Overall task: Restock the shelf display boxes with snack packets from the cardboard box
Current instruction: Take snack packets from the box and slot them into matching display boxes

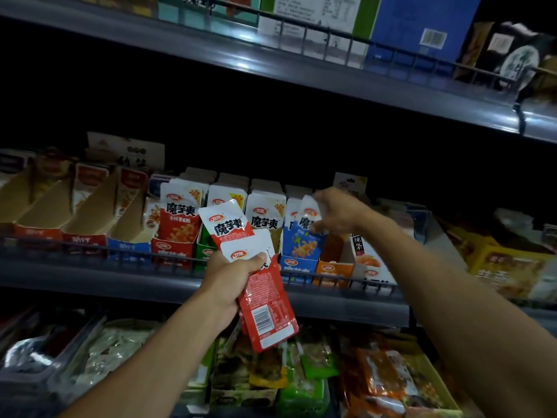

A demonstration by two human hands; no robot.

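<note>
— What's closest to you?

— Nearest me, on the lowest shelf, lie loose green and orange plastic snack bags point(316, 357), heaped in trays below my arms. Above them my left hand point(232, 279) has its fingers curled round a small fan of red-and-white foil snack packets point(259, 285); the thumb presses across the white top of the front one. One packet in that bunch shows its barcode side, another sticks up with its printed face toward me.

— And the right hand?

— My right hand point(334, 211) is further in, over the middle shelf. Its fingertips pinch the top of a blue-and-white foil snack packet point(306, 224) that stands in the blue cardboard display box point(298, 265) (the packet leans a little to the left). That box sits at the front edge of the grey metal middle shelf point(90, 282), behind the low wire rail point(126, 251).

— What flanks it?

— To its left stand a green box, mostly hidden by my packets, and a red cardboard display box point(173, 248) full of upright packets. Just right is an orange cardboard display box point(333, 271). Toward the shelf's left end, several angled cardboard boxes point(60, 206) look nearly empty.

— Beyond that?

— The back is dark. On the upper shelf, a large blue carton point(422, 28) stands behind its own rail.
</note>
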